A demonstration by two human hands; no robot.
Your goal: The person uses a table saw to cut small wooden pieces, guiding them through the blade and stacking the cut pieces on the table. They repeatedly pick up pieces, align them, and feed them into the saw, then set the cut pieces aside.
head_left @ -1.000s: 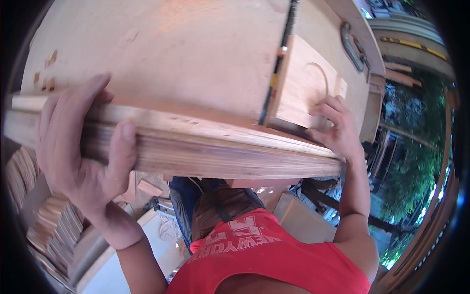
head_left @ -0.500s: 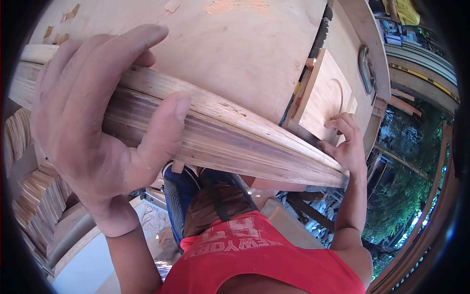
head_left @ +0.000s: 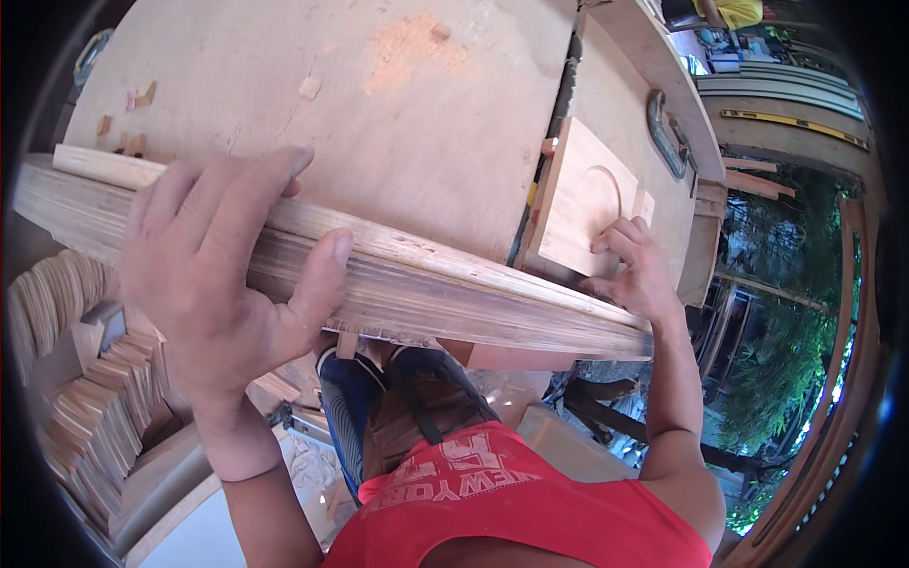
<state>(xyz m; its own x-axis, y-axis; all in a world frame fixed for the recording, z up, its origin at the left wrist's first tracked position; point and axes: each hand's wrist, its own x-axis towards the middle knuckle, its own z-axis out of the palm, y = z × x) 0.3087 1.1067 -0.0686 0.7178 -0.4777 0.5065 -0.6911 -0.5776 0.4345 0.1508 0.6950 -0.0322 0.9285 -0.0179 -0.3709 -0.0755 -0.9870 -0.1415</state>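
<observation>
My left hand (head_left: 222, 260) curls over long layered wooden strips (head_left: 436, 303) along the workbench's near edge, its thumb against their side and its fingertips over the top. My right hand (head_left: 630, 270), fingers bent, grips a square light-wood panel (head_left: 573, 213) with a carved round recess, its thumb low by the strips' right part. The panel lies on the plywood bench top (head_left: 227, 85), just right of a long dark slot. The fingertips of my left hand are partly hidden.
A C-clamp (head_left: 663, 133) sits at the bench's right side. Wood scraps (head_left: 144, 95) and sawdust lie on the top. Plywood offcuts (head_left: 104, 398) are stacked below left. A yellow level (head_left: 795, 126) lies at the upper right, near a person in yellow (head_left: 737, 13). Foliage (head_left: 767, 379) shows beyond.
My left hand has shifted rightward along the strips since a second ago. My right hand stays at the panel. The view has shifted, showing more of the upper right.
</observation>
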